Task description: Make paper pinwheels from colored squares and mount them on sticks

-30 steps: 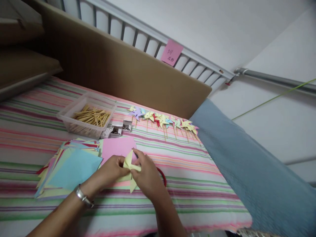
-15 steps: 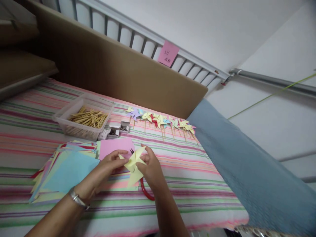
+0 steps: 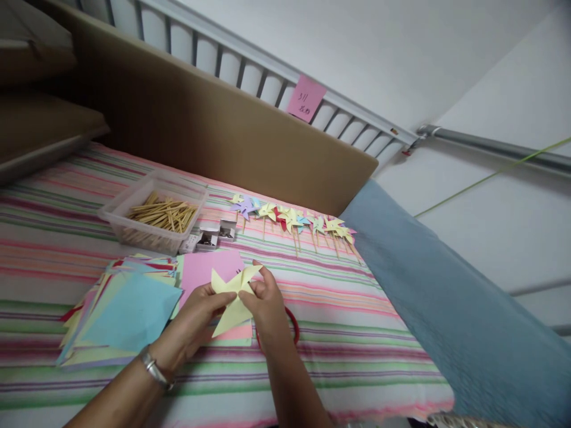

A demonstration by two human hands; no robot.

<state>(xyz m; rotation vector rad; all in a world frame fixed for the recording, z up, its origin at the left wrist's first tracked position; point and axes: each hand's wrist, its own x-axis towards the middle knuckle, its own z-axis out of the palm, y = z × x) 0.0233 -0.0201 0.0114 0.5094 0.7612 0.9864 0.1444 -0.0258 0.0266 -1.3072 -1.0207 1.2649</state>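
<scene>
A pale yellow paper pinwheel [image 3: 232, 315], its corners folded toward the middle, is held between both hands. My left hand [image 3: 198, 312] pinches it from the left, thumb near the centre. From the other side my right hand [image 3: 263, 300] grips it, thumb pressed at the centre and fingers behind. Red-handled scissors [image 3: 293, 326] lie on the cloth, mostly hidden under my right hand, with dark tips showing behind the pinwheel. Under the hands are sheets of coloured paper, a pink sheet [image 3: 207, 267] among them. To the left is a pile of paper squares, topped by a light blue square [image 3: 134, 312].
A clear plastic box [image 3: 149, 238] of wooden sticks stands at the back left. Small open boxes [image 3: 207, 239] with dark bits sit beside it. Several finished pinwheels on sticks [image 3: 289, 219] lie along the cardboard panel [image 3: 223, 137]. The striped cloth [image 3: 357, 356] ends at the right.
My left hand has shifted its thumb in to the pinwheel's centre, and the pinwheel has turned slightly. My right hand keeps its grip. More of the scissors' red handle shows on the right.
</scene>
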